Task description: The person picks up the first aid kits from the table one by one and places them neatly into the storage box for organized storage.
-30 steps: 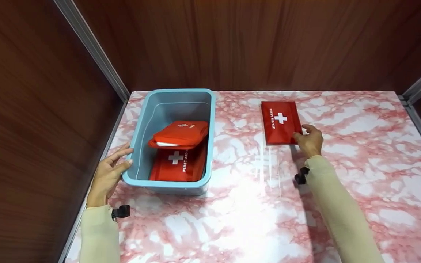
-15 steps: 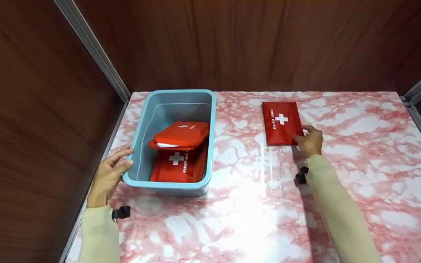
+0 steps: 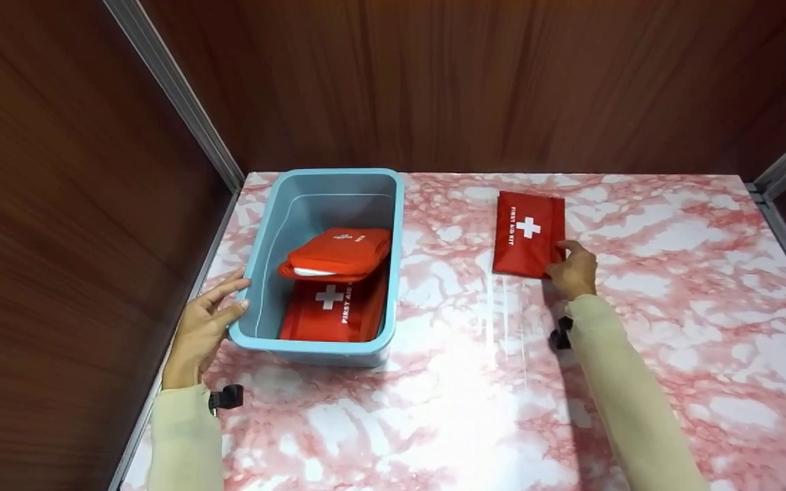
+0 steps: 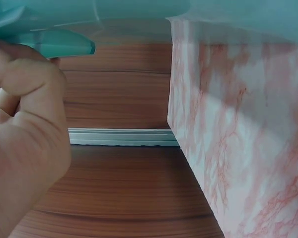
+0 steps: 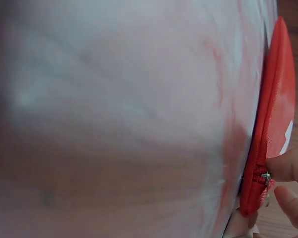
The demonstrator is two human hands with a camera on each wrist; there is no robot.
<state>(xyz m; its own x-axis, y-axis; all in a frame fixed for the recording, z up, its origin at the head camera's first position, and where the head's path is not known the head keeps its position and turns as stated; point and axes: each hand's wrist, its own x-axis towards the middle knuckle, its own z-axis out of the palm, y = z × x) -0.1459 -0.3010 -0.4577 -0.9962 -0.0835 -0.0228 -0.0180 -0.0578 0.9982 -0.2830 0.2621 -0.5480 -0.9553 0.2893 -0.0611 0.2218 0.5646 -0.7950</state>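
In the head view a light blue plastic bin (image 3: pixel 398 225) stands at the left of the table. My left hand (image 3: pixel 202 331) grips its left rim, thumb and fingers at the edge; the left wrist view has this hand (image 4: pixel 27 124) under the rim (image 4: pixel 59 44). A red first aid pouch (image 3: pixel 519 252) with a white cross lies right of the bin. My right hand (image 3: pixel 574 269) pinches its lower right corner; in the right wrist view a finger shows below the zipped edge (image 5: pixel 268 114). Inside the bin, an orange-red pouch (image 3: pixel 342 252) leans over another red first aid pouch (image 3: pixel 308 317).
The table (image 3: pixel 447 389) has a pink and white marbled top. Dark wood-grain panels (image 3: pixel 434 88) close it in at the back and sides, with metal strips (image 3: pixel 181 95) at the corners.
The red pouch under my right hand has turned slightly clockwise and shifted a little. My right hand has moved slightly nearer and left. The left hand and the bin have stayed in place.
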